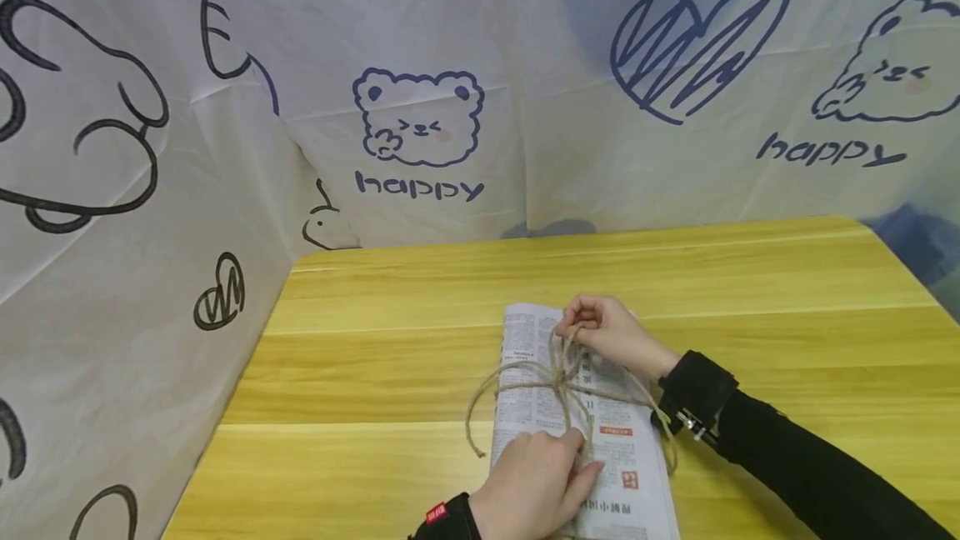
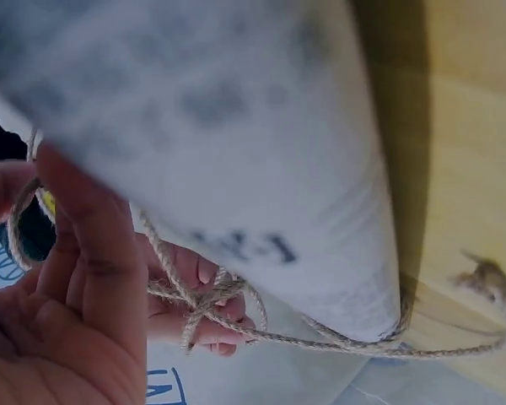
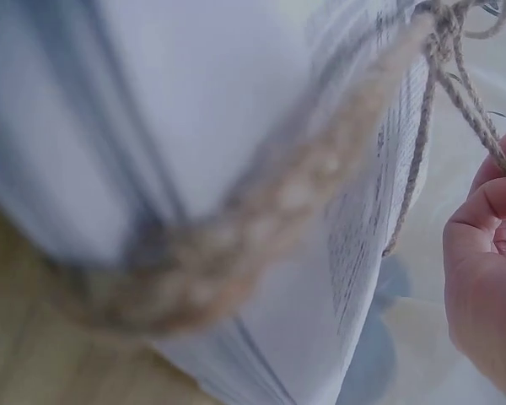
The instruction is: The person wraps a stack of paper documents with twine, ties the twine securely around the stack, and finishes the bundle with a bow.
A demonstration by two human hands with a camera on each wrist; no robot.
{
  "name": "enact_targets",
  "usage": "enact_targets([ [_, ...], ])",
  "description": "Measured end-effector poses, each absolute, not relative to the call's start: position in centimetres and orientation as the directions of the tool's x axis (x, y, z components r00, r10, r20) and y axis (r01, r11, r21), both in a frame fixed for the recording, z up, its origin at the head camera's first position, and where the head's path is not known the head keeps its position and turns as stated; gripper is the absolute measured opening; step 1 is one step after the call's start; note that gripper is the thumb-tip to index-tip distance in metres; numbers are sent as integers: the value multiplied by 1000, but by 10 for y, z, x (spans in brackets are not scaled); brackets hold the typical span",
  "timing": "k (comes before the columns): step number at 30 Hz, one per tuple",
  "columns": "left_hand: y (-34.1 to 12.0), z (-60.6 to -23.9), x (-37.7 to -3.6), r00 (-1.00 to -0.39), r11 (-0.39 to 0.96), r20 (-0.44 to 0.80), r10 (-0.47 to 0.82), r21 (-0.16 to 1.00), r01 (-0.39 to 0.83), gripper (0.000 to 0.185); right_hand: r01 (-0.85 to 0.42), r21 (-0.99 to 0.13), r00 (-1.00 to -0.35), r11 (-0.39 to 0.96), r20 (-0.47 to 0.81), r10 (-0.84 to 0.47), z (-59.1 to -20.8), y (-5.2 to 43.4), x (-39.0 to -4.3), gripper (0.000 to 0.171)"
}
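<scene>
**Twine being knotted over a newspaper bundle**

Head view: a folded newspaper bundle [image 1: 581,423] lies near the front edge of the wooden table [image 1: 375,373], a little right of its middle. Jute twine [image 1: 558,377] crosses over the bundle and meets in a knot at its centre, with a loose loop trailing off the left side. The right hand [image 1: 618,336] pinches a strand at the bundle's far end, fingers curled. The left hand [image 1: 536,482] rests at the near end, fingers curled on a strand there.

Left wrist view: the bundle [image 2: 261,143] fills the frame, blurred; twine [image 2: 219,295] runs round its edge.

Right wrist view: the fingers [image 3: 489,202] are curled about a strand [image 3: 464,93] leading up to the knot.

The tying looks mid-way; judging by the slack loop, the next move calls for drawing both strands taut evenly.
</scene>
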State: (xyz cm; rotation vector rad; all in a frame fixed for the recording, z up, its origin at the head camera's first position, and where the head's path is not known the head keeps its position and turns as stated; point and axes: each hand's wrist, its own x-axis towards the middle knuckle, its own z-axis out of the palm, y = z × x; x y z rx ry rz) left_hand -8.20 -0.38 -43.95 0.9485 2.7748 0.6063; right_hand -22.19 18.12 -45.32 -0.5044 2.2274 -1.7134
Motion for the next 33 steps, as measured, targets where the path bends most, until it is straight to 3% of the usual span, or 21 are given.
enact_targets([
  [6,-6,-424,-86,-836,759,-33,547,441,479,44,-112,-965,-892,235,-7,-451,-451,182,-222,10],
  [11,-10,-405,-94,-854,733,-27,519,528,428,47,-119,-967,-881,227,-3,-473,-448,182,-222,9],
  [16,-2,-407,-112,-867,710,-66,494,606,358,59,-114,-967,-883,226,-5,-470,-448,183,-223,8],
  [19,2,-415,-120,-871,716,-86,484,611,338,56,-103,-969,-884,223,-13,-468,-448,182,-224,10],
  [24,0,-423,-121,-844,702,-78,530,599,385,39,-87,-969,-888,232,-30,-459,-448,181,-224,13],
  [33,1,-429,-109,-761,653,-49,647,551,520,34,-72,-967,-887,244,-50,-459,-450,178,-225,16],
])
